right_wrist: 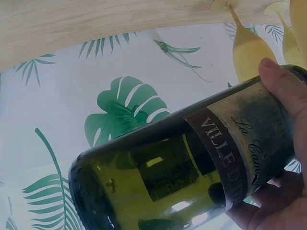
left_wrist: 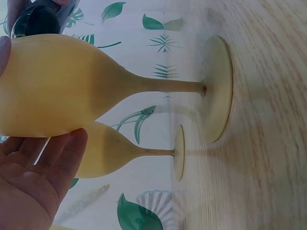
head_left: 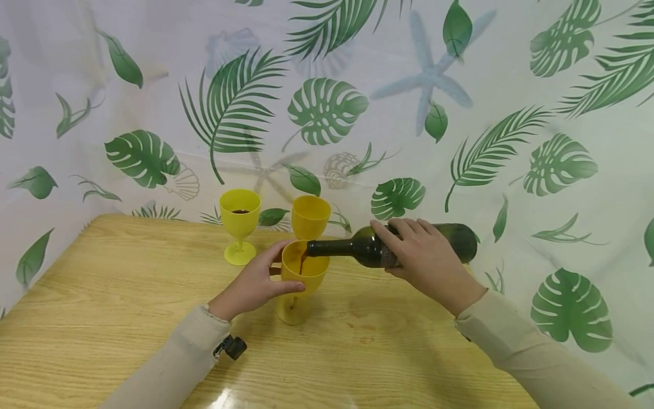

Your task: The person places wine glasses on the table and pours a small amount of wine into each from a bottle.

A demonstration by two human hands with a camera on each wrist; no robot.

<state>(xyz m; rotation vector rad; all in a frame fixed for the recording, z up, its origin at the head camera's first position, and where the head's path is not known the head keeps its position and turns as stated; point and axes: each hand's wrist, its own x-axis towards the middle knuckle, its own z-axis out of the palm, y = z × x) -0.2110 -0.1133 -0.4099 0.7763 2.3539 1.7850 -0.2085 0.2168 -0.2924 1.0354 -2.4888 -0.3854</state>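
Note:
My right hand (head_left: pixel 426 258) grips a dark green wine bottle (head_left: pixel 365 247) around its body, tipped nearly level with the neck to the left. From its mouth, over the rim of a yellow goblet (head_left: pixel 288 278), a thin dark red stream runs into the bowl. My left hand (head_left: pixel 260 281) holds that goblet by its bowl, thumb on the near side and fingers on the far side. The goblet's foot (left_wrist: pixel 220 91) stands upright at the wooden tabletop. In the right wrist view the labelled bottle (right_wrist: pixel 192 163) shows liquid inside.
Behind the held goblet stands another yellow goblet (head_left: pixel 310 213). To the left, a brighter yellow goblet (head_left: pixel 240 213) has dark liquid in its bowl. The wooden table (head_left: pixel 128 295) ends at a white leaf-patterned sheet (head_left: pixel 337 165) along the back and sides.

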